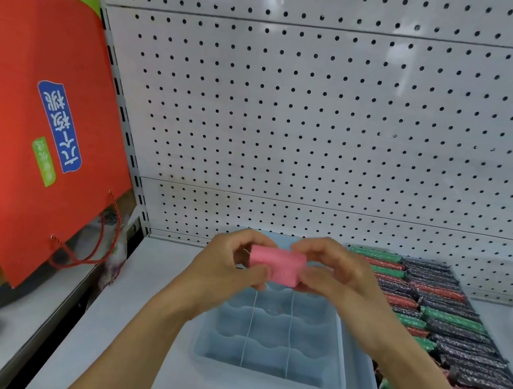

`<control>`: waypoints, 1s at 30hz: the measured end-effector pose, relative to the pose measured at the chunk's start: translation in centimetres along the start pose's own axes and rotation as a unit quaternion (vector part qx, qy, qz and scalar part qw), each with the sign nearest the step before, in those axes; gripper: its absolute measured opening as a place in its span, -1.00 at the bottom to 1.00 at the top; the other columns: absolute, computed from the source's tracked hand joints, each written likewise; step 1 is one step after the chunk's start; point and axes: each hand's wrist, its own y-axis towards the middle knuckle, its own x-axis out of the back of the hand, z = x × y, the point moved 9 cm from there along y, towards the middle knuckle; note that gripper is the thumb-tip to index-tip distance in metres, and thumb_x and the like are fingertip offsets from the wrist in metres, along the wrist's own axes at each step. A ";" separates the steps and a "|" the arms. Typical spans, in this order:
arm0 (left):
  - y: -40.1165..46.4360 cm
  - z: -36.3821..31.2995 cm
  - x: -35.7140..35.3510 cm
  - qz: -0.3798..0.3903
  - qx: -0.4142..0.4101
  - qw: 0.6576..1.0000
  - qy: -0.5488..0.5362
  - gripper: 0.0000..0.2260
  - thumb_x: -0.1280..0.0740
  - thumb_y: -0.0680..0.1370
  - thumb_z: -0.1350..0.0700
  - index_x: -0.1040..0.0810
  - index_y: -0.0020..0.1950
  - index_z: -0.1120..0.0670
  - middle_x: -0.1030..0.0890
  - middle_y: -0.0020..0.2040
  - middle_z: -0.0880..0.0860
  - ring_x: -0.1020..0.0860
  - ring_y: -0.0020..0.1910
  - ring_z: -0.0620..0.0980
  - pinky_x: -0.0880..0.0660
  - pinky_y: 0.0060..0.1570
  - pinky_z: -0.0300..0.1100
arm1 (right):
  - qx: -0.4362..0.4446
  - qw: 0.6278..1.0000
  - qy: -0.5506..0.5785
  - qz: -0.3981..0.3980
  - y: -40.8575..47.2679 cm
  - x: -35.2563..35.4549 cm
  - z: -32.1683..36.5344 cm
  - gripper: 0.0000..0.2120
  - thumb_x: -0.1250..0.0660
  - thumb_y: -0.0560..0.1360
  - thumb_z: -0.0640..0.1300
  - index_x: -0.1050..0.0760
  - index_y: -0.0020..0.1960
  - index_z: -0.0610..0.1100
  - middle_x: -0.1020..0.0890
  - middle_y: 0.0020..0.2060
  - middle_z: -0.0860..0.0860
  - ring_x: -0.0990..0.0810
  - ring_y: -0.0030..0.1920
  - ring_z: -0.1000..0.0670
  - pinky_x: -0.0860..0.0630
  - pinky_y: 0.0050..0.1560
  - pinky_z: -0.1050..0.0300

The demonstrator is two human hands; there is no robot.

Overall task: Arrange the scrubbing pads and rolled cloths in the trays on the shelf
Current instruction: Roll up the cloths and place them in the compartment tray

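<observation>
**Both hands hold a pink cloth above the divided tray**

At far left, a large red paper bag [24,105] with a blue label and red cord handles leans beside the shelf [134,337]. Below it, on a neighbouring surface, lies a blurred bundle in clear wrapping, too indistinct to name.

Moving right, your left hand [229,265] is raised over the white shelf, its fingers curled around the left end of a pink cloth [277,265], thumb underneath and fingertips over the top edge. The cloth sits between your two hands, held in the air just above the far end of a pale blue tray [268,371] split by thin walls into a grid of compartments; the compartments you can see hold nothing.

Your right hand [337,273] meets the cloth from the other side, fingers bent over its right end and pinching it, so both hands are clamped on the same piece and nearly touching each other.

Further right, just beside the blue tray, a second tray [365,385] is packed with scrubbing pads [449,334] in green, red and dark sparkling colours, laid in two long rows running toward the white pegboard [329,121] that backs the shelf.
</observation>
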 end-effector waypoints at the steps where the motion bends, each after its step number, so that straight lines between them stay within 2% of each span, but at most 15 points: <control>1: 0.2 0.1 0.0 0.002 -0.010 1.000 0.024 -0.77 -0.40 0.45 0.33 -0.60 0.02 0.05 -0.66 -0.10 0.07 -0.64 -0.17 0.08 -0.61 -0.03 -0.02 | -0.015 0.999 -0.039 0.001 0.4 0.0 -0.6 -0.74 -0.45 0.45 -0.22 -0.55 0.11 -0.06 -0.65 -0.05 -0.06 -0.66 -0.07 -0.09 -0.60 0.00 0.09; 2: 0.5 0.2 0.0 0.005 -0.022 0.998 0.054 -0.75 -0.41 0.44 0.33 -0.61 0.00 0.02 -0.66 -0.11 0.04 -0.63 -0.14 0.07 -0.61 -0.04 -0.05 | -0.019 0.996 -0.092 0.006 0.9 -0.1 -1.0 -0.71 -0.48 0.43 -0.18 -0.54 0.12 -0.02 -0.66 -0.07 -0.03 -0.65 -0.09 -0.06 -0.60 -0.03 0.12; 4: 1.0 0.5 -0.2 0.008 -0.042 0.992 0.116 -0.73 -0.41 0.41 0.31 -0.61 -0.02 -0.04 -0.65 -0.12 -0.05 -0.60 -0.12 0.01 -0.59 -0.07 -0.12 | -0.009 0.976 -0.214 0.035 2.0 -0.9 -1.6 -0.78 -0.48 0.41 -0.10 -0.57 0.02 0.04 -0.65 -0.14 0.10 -0.61 -0.13 0.05 -0.55 -0.11 0.18; 6: 1.8 1.1 -0.2 0.010 -0.049 0.989 0.140 -0.70 -0.42 0.39 0.32 -0.61 -0.03 -0.05 -0.64 -0.12 -0.09 -0.59 -0.14 -0.05 -0.58 -0.10 -0.15 | -0.009 0.946 -0.318 0.060 3.1 -1.4 -2.1 -0.84 -0.47 0.39 -0.01 -0.57 -0.04 0.07 -0.62 -0.19 0.15 -0.56 -0.15 0.12 -0.52 -0.09 0.14; 10: 3.5 2.8 -0.2 0.005 -0.045 0.989 0.140 -0.68 -0.45 0.38 0.35 -0.60 0.00 -0.03 -0.62 -0.06 -0.09 -0.58 -0.07 -0.11 -0.58 -0.02 -0.18 | -0.039 0.909 -0.407 0.079 5.6 -1.6 -3.3 -0.81 -0.45 0.40 0.00 -0.54 -0.03 -0.02 -0.57 -0.20 0.10 -0.53 -0.14 0.04 -0.50 -0.07 0.10; 12: 4.5 4.0 0.8 -0.023 -0.044 0.990 0.133 -0.66 -0.48 0.39 0.33 -0.58 0.08 0.01 -0.59 0.01 -0.08 -0.55 -0.02 -0.18 -0.53 0.05 -0.27 | -0.031 0.906 -0.417 0.064 7.1 -1.0 -4.3 -0.86 -0.42 0.39 -0.09 -0.52 -0.07 -0.01 -0.57 -0.21 0.10 -0.52 -0.15 0.03 -0.49 -0.08 0.09; 14: 5.6 6.2 2.7 -0.074 -0.007 0.986 0.151 -0.59 -0.48 0.43 0.25 -0.50 0.21 -0.03 -0.54 0.11 -0.11 -0.51 0.06 -0.26 -0.45 0.12 -0.35 | -0.054 0.931 -0.362 -0.001 8.7 1.0 -5.9 -0.87 -0.44 0.37 -0.14 -0.53 -0.11 -0.01 -0.61 -0.25 0.11 -0.53 -0.21 0.01 -0.51 -0.11 0.03; 17: 6.6 11.0 4.6 -0.115 0.088 0.977 0.155 -0.49 -0.45 0.47 0.14 -0.37 0.38 -0.02 -0.43 0.28 -0.09 -0.42 0.24 -0.17 -0.35 0.16 -0.39 | -0.084 0.948 -0.293 -0.095 10.8 3.2 -8.8 -0.89 -0.47 0.36 -0.11 -0.56 -0.16 0.01 -0.63 -0.30 0.12 -0.59 -0.23 -0.01 -0.55 -0.13 0.00; 19: 7.0 13.5 4.1 -0.109 0.126 0.977 0.133 -0.44 -0.41 0.48 0.20 -0.31 0.43 0.02 -0.37 0.33 -0.06 -0.37 0.31 -0.12 -0.35 0.10 -0.46 | -0.082 0.947 -0.295 -0.101 12.1 2.7 -10.6 -0.89 -0.46 0.37 -0.03 -0.56 -0.14 0.07 -0.64 -0.30 0.13 -0.59 -0.25 0.02 -0.57 -0.18 0.02; 21: 7.2 15.1 3.0 -0.107 0.139 0.977 0.121 -0.42 -0.33 0.47 0.32 -0.29 0.44 0.00 -0.37 0.36 -0.04 -0.38 0.35 -0.06 -0.40 0.21 -0.32 | -0.087 0.936 -0.332 -0.081 13.5 1.3 -12.1 -0.91 -0.43 0.40 0.05 -0.55 -0.11 0.15 -0.65 -0.25 0.18 -0.55 -0.26 0.07 -0.53 -0.20 0.10; 24: 7.2 16.5 2.2 -0.142 0.155 0.974 0.080 -0.34 -0.18 0.41 0.47 -0.33 0.37 -0.11 -0.43 0.35 -0.03 -0.43 0.33 -0.02 -0.39 0.34 -0.05 | -0.085 0.902 -0.421 -0.040 15.2 -0.8 -13.7 -0.83 -0.37 0.44 0.13 -0.56 0.02 0.19 -0.66 -0.11 0.20 -0.59 -0.10 0.06 -0.51 -0.10 0.14; 26: 7.1 17.2 2.0 -0.162 0.163 0.972 0.050 -0.32 -0.15 0.39 0.52 -0.36 0.34 -0.13 -0.46 0.33 -0.05 -0.44 0.31 -0.05 -0.41 0.34 -0.04 | -0.076 0.881 -0.467 -0.014 15.9 -1.8 -14.4 -0.79 -0.34 0.46 0.12 -0.56 0.09 0.19 -0.66 -0.05 0.17 -0.60 0.00 0.02 -0.50 -0.07 0.15; 30: 6.8 17.6 1.8 -0.160 0.161 0.972 0.064 -0.28 -0.15 0.40 0.49 -0.30 0.45 -0.09 -0.43 0.38 -0.07 -0.42 0.34 -0.05 -0.40 0.35 -0.05 | -0.084 0.836 -0.541 0.030 16.3 -2.4 -15.9 -0.78 -0.27 0.49 0.05 -0.54 0.13 0.19 -0.65 0.00 0.10 -0.59 0.05 -0.02 -0.43 -0.09 0.15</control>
